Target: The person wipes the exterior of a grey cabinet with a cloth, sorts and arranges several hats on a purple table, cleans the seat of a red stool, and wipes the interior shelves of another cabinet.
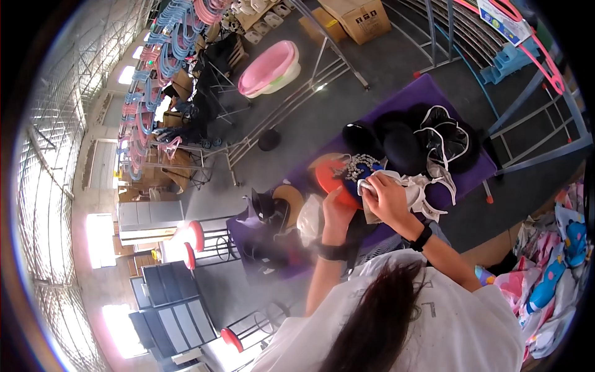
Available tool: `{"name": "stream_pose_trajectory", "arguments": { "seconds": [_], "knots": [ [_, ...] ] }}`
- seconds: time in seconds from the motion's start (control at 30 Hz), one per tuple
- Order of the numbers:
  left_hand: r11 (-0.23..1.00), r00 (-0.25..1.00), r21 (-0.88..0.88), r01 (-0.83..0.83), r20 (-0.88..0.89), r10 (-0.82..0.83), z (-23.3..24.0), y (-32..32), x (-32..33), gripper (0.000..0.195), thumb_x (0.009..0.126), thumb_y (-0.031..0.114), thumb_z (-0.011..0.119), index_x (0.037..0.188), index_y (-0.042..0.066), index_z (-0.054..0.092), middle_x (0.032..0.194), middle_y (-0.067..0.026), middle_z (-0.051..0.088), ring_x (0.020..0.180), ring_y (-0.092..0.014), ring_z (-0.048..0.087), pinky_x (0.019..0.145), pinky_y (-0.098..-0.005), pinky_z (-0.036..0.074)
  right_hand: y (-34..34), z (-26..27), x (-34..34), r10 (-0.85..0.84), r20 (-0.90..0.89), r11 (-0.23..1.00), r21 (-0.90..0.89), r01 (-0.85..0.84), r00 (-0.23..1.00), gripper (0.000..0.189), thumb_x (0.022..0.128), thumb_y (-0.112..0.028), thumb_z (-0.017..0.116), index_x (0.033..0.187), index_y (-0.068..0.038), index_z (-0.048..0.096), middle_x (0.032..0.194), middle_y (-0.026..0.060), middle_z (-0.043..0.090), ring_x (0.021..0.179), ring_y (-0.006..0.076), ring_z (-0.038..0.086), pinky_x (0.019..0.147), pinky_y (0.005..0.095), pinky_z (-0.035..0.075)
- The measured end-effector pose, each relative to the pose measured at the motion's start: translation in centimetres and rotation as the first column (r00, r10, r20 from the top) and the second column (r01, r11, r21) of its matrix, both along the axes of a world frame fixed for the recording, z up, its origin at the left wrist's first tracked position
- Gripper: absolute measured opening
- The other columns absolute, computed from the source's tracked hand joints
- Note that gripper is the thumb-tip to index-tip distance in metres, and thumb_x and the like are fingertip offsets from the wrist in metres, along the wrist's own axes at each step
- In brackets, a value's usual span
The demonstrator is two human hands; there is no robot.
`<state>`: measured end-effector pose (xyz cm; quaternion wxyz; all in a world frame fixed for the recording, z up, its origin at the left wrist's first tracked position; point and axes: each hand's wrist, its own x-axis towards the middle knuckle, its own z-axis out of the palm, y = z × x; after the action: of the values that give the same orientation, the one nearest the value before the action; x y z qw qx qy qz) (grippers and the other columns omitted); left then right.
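My left hand (338, 214) has its fingers on the near edge of an orange-red curved piece (329, 176), perhaps a cap brim. A bunched white cloth (366, 186) is pinched in the fingers of my right hand (386, 197). Silver bead strings (360, 165) lie on a dark blue piece, just beyond my hands. White fabric pieces (420, 193) spread to the right of my right hand. Left of my left hand lies a crumpled translucent plastic bag (310, 221). Everything rests on a long purple bench top (425, 90).
Rounded black hats or caps (402, 146) pile up on the bench's right part, beside a white-trimmed black item (446, 130). A tan crescent-shaped piece (289, 201) lies at left. Metal racks (534, 130) stand at right. Printed fabrics (548, 274) heap nearby. Pink basins (269, 67) sit beyond.
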<state>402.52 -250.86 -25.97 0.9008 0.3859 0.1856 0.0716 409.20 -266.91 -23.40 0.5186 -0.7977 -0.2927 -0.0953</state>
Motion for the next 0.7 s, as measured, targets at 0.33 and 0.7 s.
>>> {"name": "stream_pose_trajectory", "arguments": {
  "seconds": [0.33,0.7],
  "knots": [
    [0.975,0.869,0.206,-0.077,-0.466,0.167,-0.2,-1.6,-2.1,0.035,0.089,0.018,0.064,0.120,0.008,0.052,0.105,-0.0015,0.060,0.098,-0.014,0.059,0.083,-0.0280,0.048,-1.4,-1.6,-0.5,-0.004,-0.151,0.996,0.091,0.018,0.989,0.018,0.077,-0.013,0.066,0.091,-0.005,0.060,0.084,0.0088,0.061,0.076,0.0299,0.062,0.061,0.0378,0.050],
    [0.687,0.924,0.632,-0.358,0.135,0.358,-8.1,16.3,0.7,0.041,0.090,0.026,0.054,0.124,0.003,0.050,0.122,-0.0108,0.057,0.107,-0.026,0.055,0.094,-0.0412,0.043,-18.9,-14.5,1.1,-0.282,-0.319,0.918,-0.364,0.158,0.905,0.023,0.086,-0.026,0.060,0.095,-0.005,0.062,0.093,0.0168,0.065,0.087,0.0370,0.061,0.072,0.0442,0.048]
  ]
}}
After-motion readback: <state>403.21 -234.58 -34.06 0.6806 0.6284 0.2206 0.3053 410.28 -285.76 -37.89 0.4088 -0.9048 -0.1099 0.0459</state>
